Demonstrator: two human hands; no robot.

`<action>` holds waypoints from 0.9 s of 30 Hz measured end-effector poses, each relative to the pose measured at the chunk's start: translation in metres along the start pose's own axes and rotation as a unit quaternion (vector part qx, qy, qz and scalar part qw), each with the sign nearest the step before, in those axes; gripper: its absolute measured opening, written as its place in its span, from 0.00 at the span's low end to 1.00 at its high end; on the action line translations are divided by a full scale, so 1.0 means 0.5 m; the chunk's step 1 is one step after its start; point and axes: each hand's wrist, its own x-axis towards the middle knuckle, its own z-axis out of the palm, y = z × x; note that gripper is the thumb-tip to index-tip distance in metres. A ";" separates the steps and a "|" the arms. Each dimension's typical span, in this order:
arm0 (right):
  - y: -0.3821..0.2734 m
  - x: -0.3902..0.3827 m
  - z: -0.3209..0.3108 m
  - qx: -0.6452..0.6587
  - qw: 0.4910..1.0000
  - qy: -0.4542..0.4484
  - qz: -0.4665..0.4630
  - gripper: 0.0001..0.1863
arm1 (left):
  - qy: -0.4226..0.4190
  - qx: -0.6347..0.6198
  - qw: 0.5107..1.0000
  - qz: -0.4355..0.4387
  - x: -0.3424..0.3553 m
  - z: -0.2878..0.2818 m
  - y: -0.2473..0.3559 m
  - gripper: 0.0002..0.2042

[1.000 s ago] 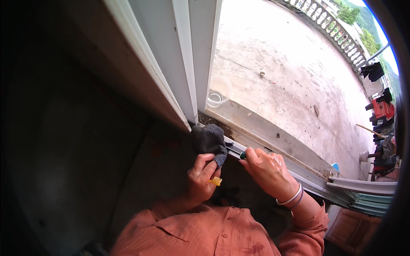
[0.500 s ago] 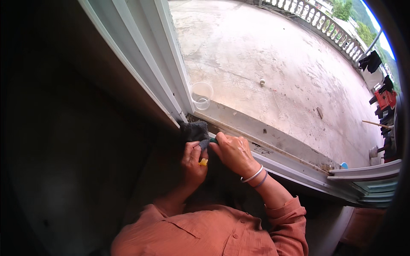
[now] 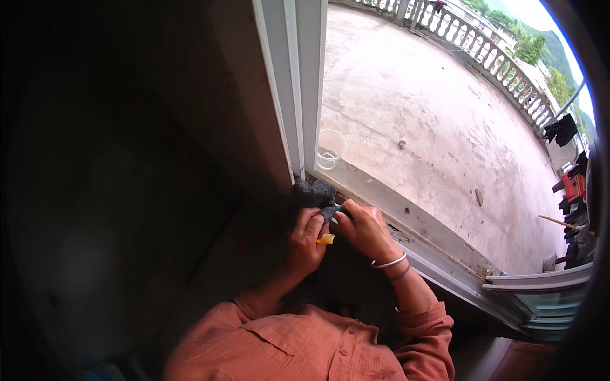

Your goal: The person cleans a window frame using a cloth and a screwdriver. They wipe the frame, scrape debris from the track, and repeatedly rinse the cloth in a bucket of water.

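A dark grey cloth is bunched at the corner where the white upright frame meets the bottom track. Closed fingers of my left hand grip its lower end. A small yellow piece sticks out beside those fingers; its kind is unclear. My right hand is wrapped round a thin green handle that points at the cloth. The rest of that tool is hidden by the hand and cloth.
A clear plastic cup stands on the outer sill by the frame. Outside lies a pale concrete floor with a small round object, bounded by a balustrade. A sliding panel is at the right. Indoors is dark.
The view has turned, so the frame, cup and hands appear further right. The cloth, spread squarer before, looks more bunched. Both hands keep their holds at the corner.
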 end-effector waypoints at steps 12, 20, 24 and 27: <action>0.045 -0.017 -0.010 0.173 0.985 0.000 0.019 0.09 | -0.038 0.004 0.983 0.178 0.103 -0.029 0.069 0.11; 0.081 -0.080 -0.118 0.287 0.945 0.110 0.115 0.14 | -0.064 -0.055 0.967 0.239 0.178 0.078 0.163 0.11; 0.233 -0.075 -0.282 0.105 0.961 0.094 0.236 0.20 | -0.088 -0.075 0.983 0.140 0.361 0.302 0.223 0.09; 0.260 -0.102 -0.333 -0.154 0.949 0.107 0.254 0.22 | -0.184 0.065 0.977 -0.083 0.523 0.455 0.123 0.14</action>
